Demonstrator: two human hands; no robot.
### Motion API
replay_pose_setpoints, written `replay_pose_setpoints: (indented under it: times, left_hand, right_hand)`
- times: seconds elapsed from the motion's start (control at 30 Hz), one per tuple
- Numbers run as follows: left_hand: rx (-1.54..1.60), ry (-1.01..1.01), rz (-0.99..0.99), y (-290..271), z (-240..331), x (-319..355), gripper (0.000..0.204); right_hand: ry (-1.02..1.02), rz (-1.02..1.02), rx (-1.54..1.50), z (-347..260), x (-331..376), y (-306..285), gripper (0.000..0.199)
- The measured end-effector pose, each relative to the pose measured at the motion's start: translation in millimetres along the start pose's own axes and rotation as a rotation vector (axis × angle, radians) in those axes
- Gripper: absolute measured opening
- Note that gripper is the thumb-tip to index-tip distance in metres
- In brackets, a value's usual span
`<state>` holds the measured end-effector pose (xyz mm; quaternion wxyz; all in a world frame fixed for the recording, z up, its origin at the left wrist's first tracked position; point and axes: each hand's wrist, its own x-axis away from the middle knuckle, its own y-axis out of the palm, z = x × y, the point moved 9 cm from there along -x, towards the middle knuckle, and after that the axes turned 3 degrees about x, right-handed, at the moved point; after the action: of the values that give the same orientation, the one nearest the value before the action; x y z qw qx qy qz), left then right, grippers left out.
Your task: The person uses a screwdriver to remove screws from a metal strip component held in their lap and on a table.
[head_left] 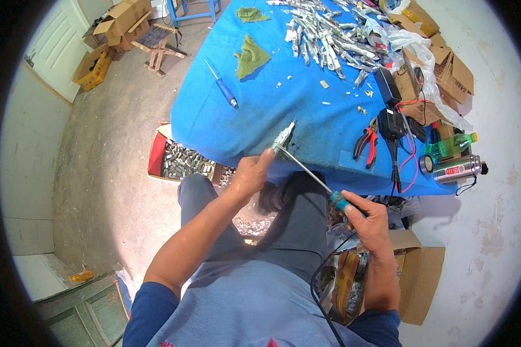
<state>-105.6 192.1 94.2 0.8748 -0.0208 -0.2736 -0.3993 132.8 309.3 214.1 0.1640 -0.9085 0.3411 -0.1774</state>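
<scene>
My left hand (252,173) is closed around the near end of a slim white and silver metal part (284,136), at the front edge of the blue-covered table. Its thin far tip rests over a dark smudge on the cloth. In my right hand (366,218) is a screwdriver (337,199) with a teal handle and a long steel shaft. The shaft slants up to the left, and its tip meets the part close to my left thumb. Exactly how tip and part touch is too small to tell.
A pile of similar parts (324,40) covers the table's far side. A blue screwdriver (224,91), green cloths (252,56), red-handled pliers (367,143), black adapters (391,122), a green bottle (452,146) and a steel flask (458,169) lie around. Below stands a box of small metal pieces (185,161).
</scene>
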Motion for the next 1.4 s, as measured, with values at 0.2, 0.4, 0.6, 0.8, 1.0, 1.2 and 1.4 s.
replay_pose_setpoints:
  times: [0.2, 0.4, 0.6, 0.8, 1.0, 1.2, 1.4]
  left_hand:
    - [-0.071, 0.039, 0.015, -2, -2, -3, 0.058]
    - [-0.062, 0.034, 0.007, -1, 2, 0, 0.058]
    - [-0.086, 0.059, 0.016, 0, -1, -6, 0.058]
    - [-0.211, 0.093, 0.02, -4, -7, -7, 0.067]
    - [-0.117, 0.057, -0.01, 1, -3, -5, 0.06]
    - [-0.203, 0.046, 0.028, -4, 0, -2, 0.067]
    - [-0.143, 0.048, 0.019, -2, 1, 0, 0.064]
  right_hand:
    - [-0.073, -0.012, 0.08, -5, -11, -10, 0.034]
    - [0.071, -0.065, 0.016, -7, -21, -15, 0.032]
    - [-0.335, 0.132, 0.371, -36, -21, -19, 0.031]
    - [-0.103, 0.091, 0.11, -10, -14, -29, 0.031]
    - [0.037, 0.001, -0.11, 18, -7, -22, 0.034]
    - [0.069, -0.017, -0.169, 26, -7, -13, 0.035]
    - [0.107, -0.03, -0.213, 27, -9, -10, 0.035]
